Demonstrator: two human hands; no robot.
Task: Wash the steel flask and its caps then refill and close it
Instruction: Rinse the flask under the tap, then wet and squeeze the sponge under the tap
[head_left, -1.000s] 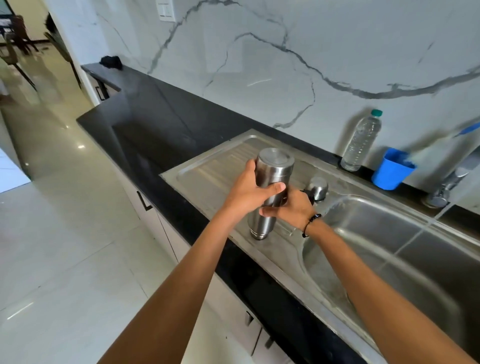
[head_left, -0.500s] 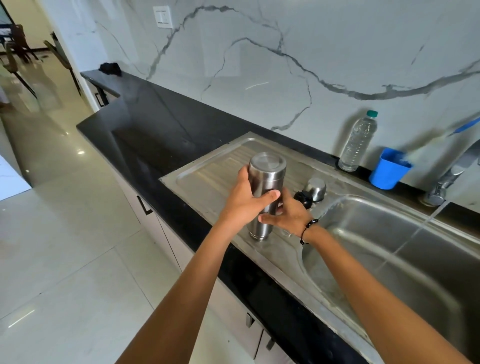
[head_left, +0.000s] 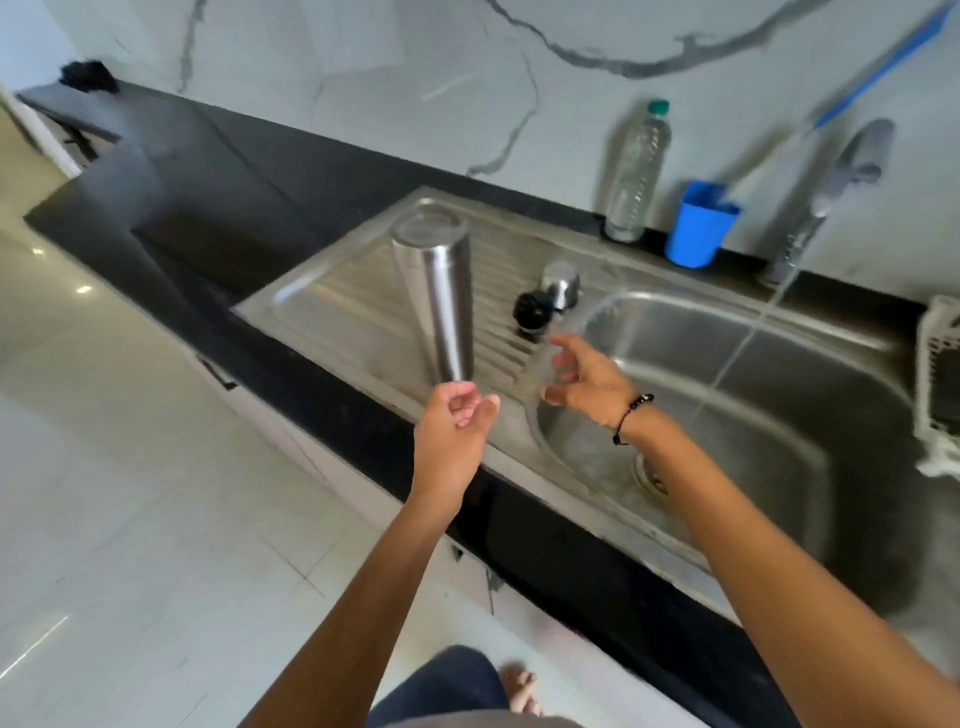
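The steel flask (head_left: 435, 296) stands alone, bottom up, on the ribbed steel drainboard (head_left: 332, 306) left of the sink. Just right of it lie a black inner cap (head_left: 532, 310) and, behind that, a steel outer cap (head_left: 561, 283). My left hand (head_left: 454, 431) hovers just in front of the flask's foot with loosely curled fingers, holding nothing. My right hand (head_left: 587, 382) hangs over the sink's left rim, fingers relaxed and empty, a black bracelet on its wrist.
Water streams from the tap (head_left: 841, 182) into the sink basin (head_left: 753, 415). A plastic bottle (head_left: 635, 171) and a blue cup (head_left: 698, 223) holding a brush stand at the marble wall. A white rack (head_left: 937, 384) sits at the right edge. Black counter stretches left.
Both hands have let go of the flask and drawn back toward me; it stays standing on the drainboard. The view has tilted down and shifted right.
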